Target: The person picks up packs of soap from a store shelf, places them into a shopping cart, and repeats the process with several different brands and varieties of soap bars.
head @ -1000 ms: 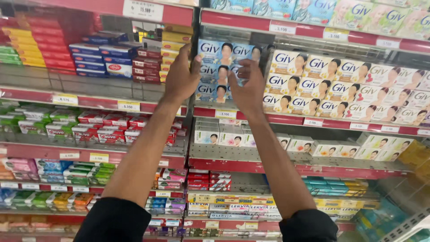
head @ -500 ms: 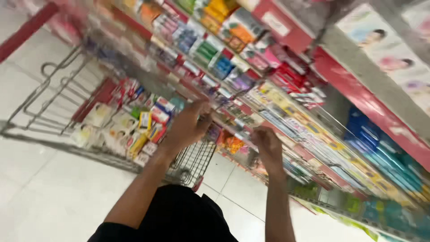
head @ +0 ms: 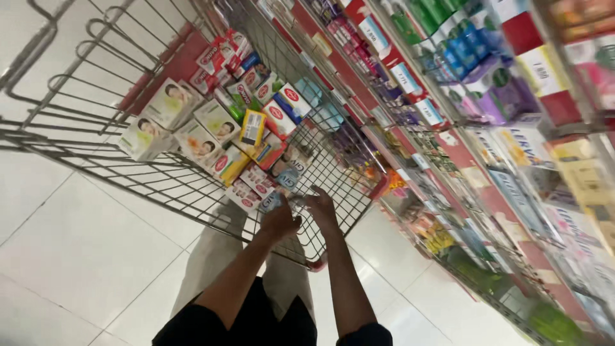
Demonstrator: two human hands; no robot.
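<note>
Both my hands reach down into the near end of a wire shopping cart point(head: 192, 192). My left hand point(head: 280, 222) is curled over a small pale blue and white soap box point(head: 270, 204), just above the cart's floor. My right hand point(head: 320, 208) is beside it with bent fingers, touching the cart's wire. Whether it holds anything is hidden. Right in front of my hands lie several soap boxes: blue-white ones point(head: 288, 174), red-and-white ones point(head: 246, 189), a yellow one point(head: 252, 127) and pale green ones with a face print point(head: 168, 102).
Store shelves point(head: 487, 160) packed with soaps and bottles run along the right, close to the cart. White floor tiles point(head: 83, 250) spread to the left. My legs in pale trousers point(head: 211, 263) stand behind the cart.
My hands left the upper shelf of blue-white soap boxes and swung down into the cart. The view turned from the shelf down to the cart and floor.
</note>
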